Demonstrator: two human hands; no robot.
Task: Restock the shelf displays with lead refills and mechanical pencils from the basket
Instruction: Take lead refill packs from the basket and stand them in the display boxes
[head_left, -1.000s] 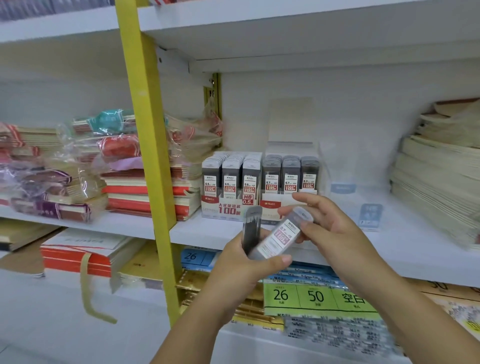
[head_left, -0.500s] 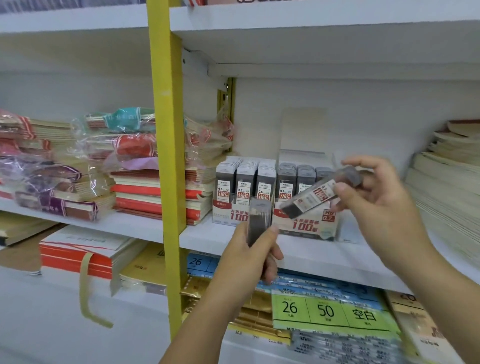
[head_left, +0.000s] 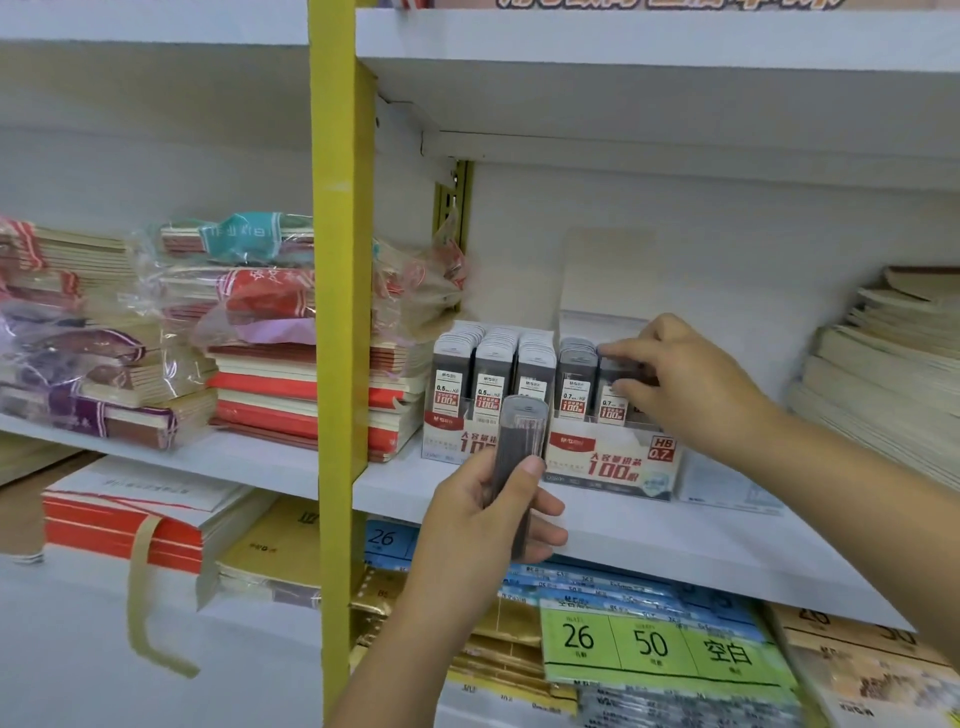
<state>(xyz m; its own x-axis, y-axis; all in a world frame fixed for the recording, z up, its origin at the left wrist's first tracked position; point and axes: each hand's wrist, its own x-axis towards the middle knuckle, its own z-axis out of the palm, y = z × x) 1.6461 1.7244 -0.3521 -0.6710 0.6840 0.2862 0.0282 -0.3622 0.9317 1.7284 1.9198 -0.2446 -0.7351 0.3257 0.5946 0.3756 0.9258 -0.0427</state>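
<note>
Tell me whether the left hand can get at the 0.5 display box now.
Probably yes: the left hand hovers right before the 0.5 display box, nothing between them, and the right hand is off at the 0.7 box. It grips a lead case, though.

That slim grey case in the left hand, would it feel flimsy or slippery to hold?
Probably stiff: the case stands straight above the left hand without bending. Likely light, since thumb and fingers alone hold it. Tall and narrow, it would probably tip if stood alone on the shelf.
</note>
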